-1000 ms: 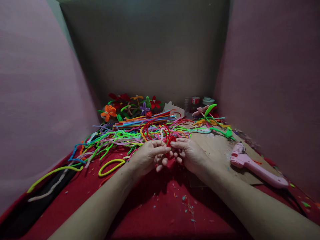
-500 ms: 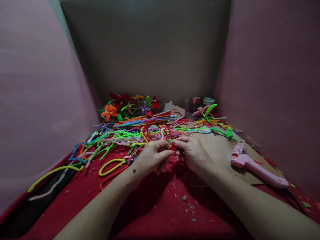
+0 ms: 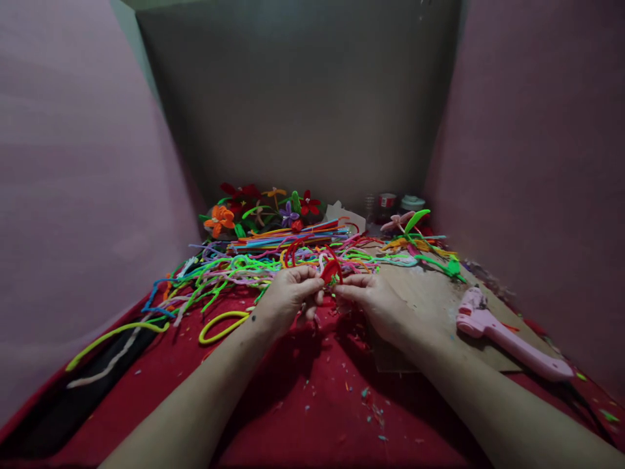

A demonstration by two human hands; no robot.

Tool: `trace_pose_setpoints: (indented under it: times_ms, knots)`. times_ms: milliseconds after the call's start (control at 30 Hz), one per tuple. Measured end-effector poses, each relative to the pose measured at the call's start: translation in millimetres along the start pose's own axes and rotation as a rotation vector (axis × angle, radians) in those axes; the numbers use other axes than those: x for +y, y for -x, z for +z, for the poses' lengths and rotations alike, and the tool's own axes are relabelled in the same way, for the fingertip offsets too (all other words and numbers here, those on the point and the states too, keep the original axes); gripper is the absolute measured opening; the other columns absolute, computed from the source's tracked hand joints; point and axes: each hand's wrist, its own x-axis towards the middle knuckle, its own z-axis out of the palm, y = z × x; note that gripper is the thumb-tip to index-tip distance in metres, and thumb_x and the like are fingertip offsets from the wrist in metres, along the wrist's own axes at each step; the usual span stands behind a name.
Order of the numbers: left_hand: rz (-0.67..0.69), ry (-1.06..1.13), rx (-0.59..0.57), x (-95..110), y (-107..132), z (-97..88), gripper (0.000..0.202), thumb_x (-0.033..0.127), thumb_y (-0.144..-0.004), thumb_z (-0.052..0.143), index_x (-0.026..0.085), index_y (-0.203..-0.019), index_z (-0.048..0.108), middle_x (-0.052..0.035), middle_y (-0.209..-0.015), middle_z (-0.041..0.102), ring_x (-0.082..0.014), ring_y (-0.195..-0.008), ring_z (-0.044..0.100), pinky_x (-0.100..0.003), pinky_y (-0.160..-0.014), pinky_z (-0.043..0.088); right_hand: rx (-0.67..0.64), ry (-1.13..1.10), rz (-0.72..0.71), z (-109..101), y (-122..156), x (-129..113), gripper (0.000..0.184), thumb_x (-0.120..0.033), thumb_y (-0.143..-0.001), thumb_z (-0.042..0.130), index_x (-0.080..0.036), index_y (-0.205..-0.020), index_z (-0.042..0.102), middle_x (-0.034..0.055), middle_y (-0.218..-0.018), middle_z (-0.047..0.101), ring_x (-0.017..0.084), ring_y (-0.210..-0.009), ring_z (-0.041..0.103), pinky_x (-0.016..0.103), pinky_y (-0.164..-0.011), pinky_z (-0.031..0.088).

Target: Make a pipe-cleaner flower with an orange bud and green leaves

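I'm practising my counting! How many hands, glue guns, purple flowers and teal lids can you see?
Left hand and right hand: 2
Glue gun: 1
Purple flower: 1
Teal lid: 1
Total: 5

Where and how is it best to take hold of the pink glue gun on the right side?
Probably by the middle of its handle, from the near right, with the right hand. The glue gun lies with its head pointing away and its long handle slanting back toward the person's right.
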Motion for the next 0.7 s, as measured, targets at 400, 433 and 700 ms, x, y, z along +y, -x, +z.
trace_pose_setpoints:
  times_ms: [400, 433, 700]
  knots:
    - [0.078, -0.238, 0.109, 5.9, 1.9, 8.3, 0.006, 0.017, -0.071, 0.049, 0.016, -0.065, 0.048, 0.0079, -0.042, 0.050, -0.0033, -0.026, 0.038, -0.013, -0.027, 0.028, 0.043, -0.152, -0.101, 1.4, 0.5, -5.1, 0.017, -0.025, -0.060, 0.071, -0.014, -0.067, 0.061, -0.0017, -0.059, 0.061, 0.010, -0.049, 0.057, 0.023, -0.051, 0.046]
    - [0.091, -0.250, 0.103, 4.7, 2.0, 8.7, 0.006, 0.017, -0.071, 0.049, 0.016, -0.066, 0.048, 0.0079, -0.043, 0.050, -0.0036, -0.027, 0.038, -0.013, -0.027, 0.029, 0.063, -0.223, -0.116, 1.2, -0.3, -4.1, 0.018, -0.024, -0.059, 0.073, -0.014, -0.067, 0.061, -0.0016, -0.061, 0.062, 0.011, -0.051, 0.060, 0.024, -0.052, 0.049]
    - [0.115, -0.312, 0.030, -4.9, 3.6, 14.5, 0.001, 0.018, -0.074, 0.048, 0.017, -0.074, 0.048, 0.0079, -0.045, 0.051, -0.0057, -0.027, 0.041, -0.015, -0.027, 0.032, 0.161, -0.282, -0.272, 5.2, 1.4, -1.0, 0.018, -0.022, -0.060, 0.074, -0.014, -0.067, 0.059, -0.0005, -0.060, 0.065, 0.013, -0.050, 0.063, 0.025, -0.053, 0.053]
